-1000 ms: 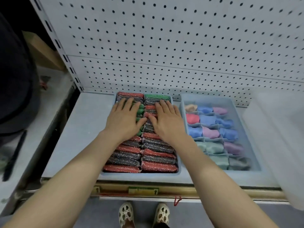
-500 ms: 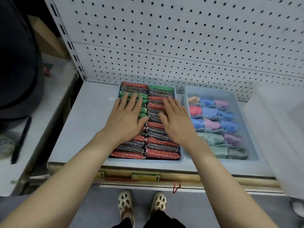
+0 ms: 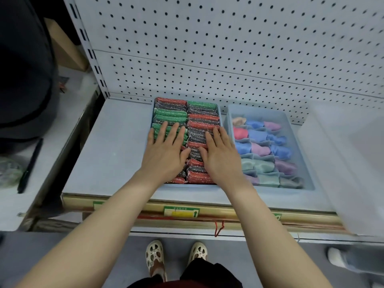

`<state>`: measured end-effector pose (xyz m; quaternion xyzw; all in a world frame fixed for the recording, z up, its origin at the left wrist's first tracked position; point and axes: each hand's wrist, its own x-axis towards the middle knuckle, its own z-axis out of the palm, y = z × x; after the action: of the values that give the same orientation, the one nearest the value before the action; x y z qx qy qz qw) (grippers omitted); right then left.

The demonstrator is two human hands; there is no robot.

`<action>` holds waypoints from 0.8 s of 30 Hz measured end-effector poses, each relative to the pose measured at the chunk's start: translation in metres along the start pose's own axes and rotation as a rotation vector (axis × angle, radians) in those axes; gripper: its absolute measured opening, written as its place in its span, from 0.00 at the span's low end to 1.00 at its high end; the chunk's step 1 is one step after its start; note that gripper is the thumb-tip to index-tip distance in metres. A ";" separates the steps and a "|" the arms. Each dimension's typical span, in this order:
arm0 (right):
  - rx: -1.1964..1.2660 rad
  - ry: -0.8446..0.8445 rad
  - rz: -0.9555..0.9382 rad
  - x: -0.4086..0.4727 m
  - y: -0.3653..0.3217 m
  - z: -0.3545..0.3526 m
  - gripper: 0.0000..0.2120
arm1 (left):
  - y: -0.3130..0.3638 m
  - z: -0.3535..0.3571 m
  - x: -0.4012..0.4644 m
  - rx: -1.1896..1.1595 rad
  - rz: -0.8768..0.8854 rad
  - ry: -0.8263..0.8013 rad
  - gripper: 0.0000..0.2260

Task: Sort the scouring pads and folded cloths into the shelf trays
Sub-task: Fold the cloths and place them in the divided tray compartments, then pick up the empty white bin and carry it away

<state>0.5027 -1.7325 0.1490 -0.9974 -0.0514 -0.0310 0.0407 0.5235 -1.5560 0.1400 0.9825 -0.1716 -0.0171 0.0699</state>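
Pegboard (image 3: 228,48) backs a grey shelf (image 3: 116,146) carrying two trays. Scouring pads (image 3: 199,119) fill the left tray (image 3: 221,121) in two rows; left hand (image 3: 166,150) and right hand (image 3: 222,156) lie flat on them, fingers straight, gripping nothing. Folded cloths (image 3: 261,150) fill the divided right tray (image 3: 299,142). Sorting looks nearly finished; this seems a levelling press, and lifting clear without dragging pads comes next.

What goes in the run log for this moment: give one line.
left hand: flat on scouring pads | right hand: flat on same pads | cloth tray: untouched
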 end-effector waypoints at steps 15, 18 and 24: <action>0.535 -0.030 0.284 0.020 0.053 0.001 0.22 | 0.001 -0.006 0.038 0.052 -0.025 -0.070 0.33; 0.518 -0.055 0.233 0.027 0.056 -0.006 0.20 | -0.001 -0.011 0.046 0.062 -0.026 -0.099 0.32; 0.337 0.090 0.253 0.026 0.126 -0.063 0.23 | 0.038 -0.044 0.066 0.089 0.045 -0.018 0.25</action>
<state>0.5377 -1.8604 0.2036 -0.9725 0.0716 -0.0611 0.2129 0.5753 -1.6085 0.1883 0.9803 -0.1951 -0.0168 0.0250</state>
